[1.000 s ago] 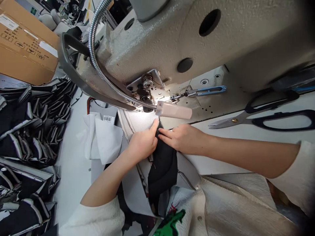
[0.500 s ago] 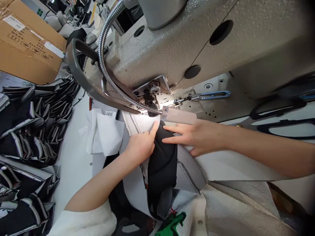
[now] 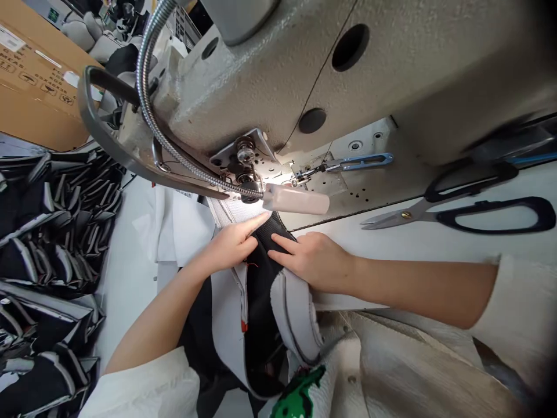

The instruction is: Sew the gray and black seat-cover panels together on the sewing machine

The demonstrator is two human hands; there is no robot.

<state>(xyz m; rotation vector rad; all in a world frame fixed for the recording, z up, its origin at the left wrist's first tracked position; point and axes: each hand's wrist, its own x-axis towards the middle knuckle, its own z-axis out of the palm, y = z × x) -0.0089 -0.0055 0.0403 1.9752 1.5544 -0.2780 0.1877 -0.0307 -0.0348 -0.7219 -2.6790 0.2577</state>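
A grey and black fabric piece [image 3: 261,247] with sewn seams lies under the presser area of a sewing machine [image 3: 278,81], lit by a small lamp [image 3: 296,199] on a flexible metal neck. My left hand [image 3: 230,244] rests on the light grey part, index finger stretched toward the needle area, thumb apart from it. On the black part, to the right, my right hand [image 3: 319,261] lies with its fingers spread, pressing the cloth beside a curled grey flap [image 3: 292,307]. The needle itself is hidden behind the lamp. Lower down, the fabric hangs toward my lap.
Black-handled scissors [image 3: 407,215] lie on the white table at right. Blue thread snips [image 3: 361,162] rest on the machine bed. White sheets [image 3: 189,223] are left of the fabric. Stacked dark fabric pieces [image 3: 56,232] and a cardboard box [image 3: 39,98] stand at far left.
The view has shifted, bringing the scissors fully into sight. My right hand has drawn back toward me, out from beside the lamp. The grey flap next to it is now curled up.
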